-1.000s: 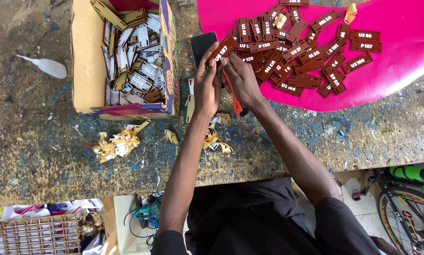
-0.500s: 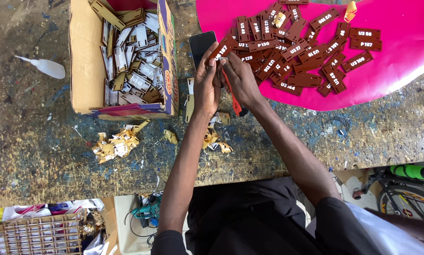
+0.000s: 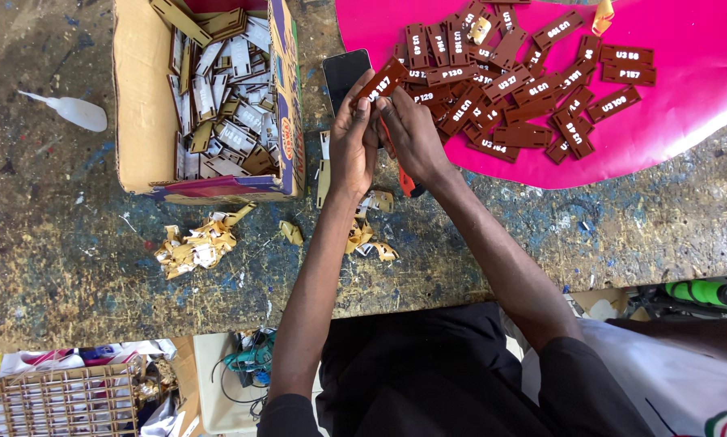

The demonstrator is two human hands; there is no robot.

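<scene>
Leaning over a paint-flecked workbench [image 3: 72, 267], both hands, left hand [image 3: 352, 144] and right hand [image 3: 413, 133], pinch one brown tag [image 3: 382, 82] at frame's upper centre.

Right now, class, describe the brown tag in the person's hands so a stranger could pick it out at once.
Find the pink sheet on the paint-stained workbench; brown tags lie scattered over it. Just off its left edge, beside a dark phone, the left hand and right hand meet. The brown tag is pinched at their fingertips, the only one lifted off the sheet.
</scene>
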